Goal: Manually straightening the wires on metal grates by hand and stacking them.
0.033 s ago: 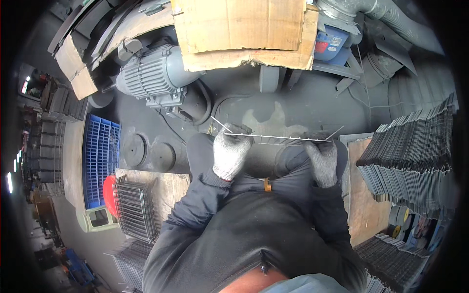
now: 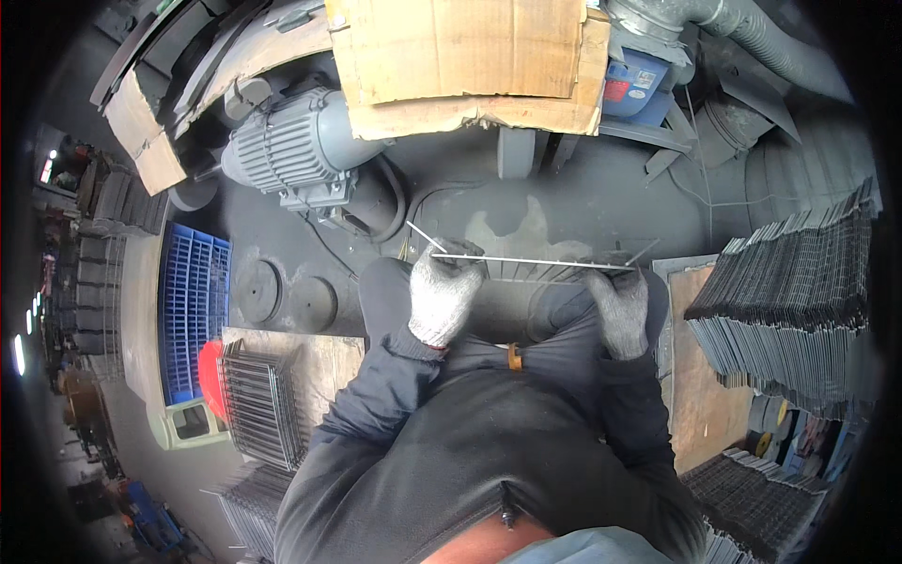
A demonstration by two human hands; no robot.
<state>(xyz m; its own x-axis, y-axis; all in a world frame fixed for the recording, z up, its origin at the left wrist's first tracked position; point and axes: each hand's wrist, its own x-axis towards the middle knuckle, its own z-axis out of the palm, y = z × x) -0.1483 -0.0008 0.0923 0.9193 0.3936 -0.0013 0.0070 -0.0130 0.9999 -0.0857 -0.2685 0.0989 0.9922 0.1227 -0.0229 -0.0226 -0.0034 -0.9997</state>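
A metal wire rack (image 2: pixel 536 261) spans the gap between my two gloved hands, above my lap. It is seen nearly edge-on, with thin parallel wires under its front bar and a slanting end rod at each side. My left hand (image 2: pixel 443 293), in a pale knitted glove with dark fingertips, is closed on the rack's left end. At the right end my right hand (image 2: pixel 618 305), in a similar greyer glove, grips it too. The fingers of both hands are partly hidden behind the bar.
Tall stacks of wire racks (image 2: pixel 785 305) stand on a board at the right. More racks (image 2: pixel 263 399) stand at the left, beside a red round object (image 2: pixel 212 378) and a blue plastic crate (image 2: pixel 195 310). Ahead are a grey motor (image 2: pixel 291 146) and cardboard (image 2: pixel 470 56).
The rack's front bar has tilted very slightly, and the bright dots along it now look like a smooth edge. Both hands stay in nearly the same place, still gripping it.
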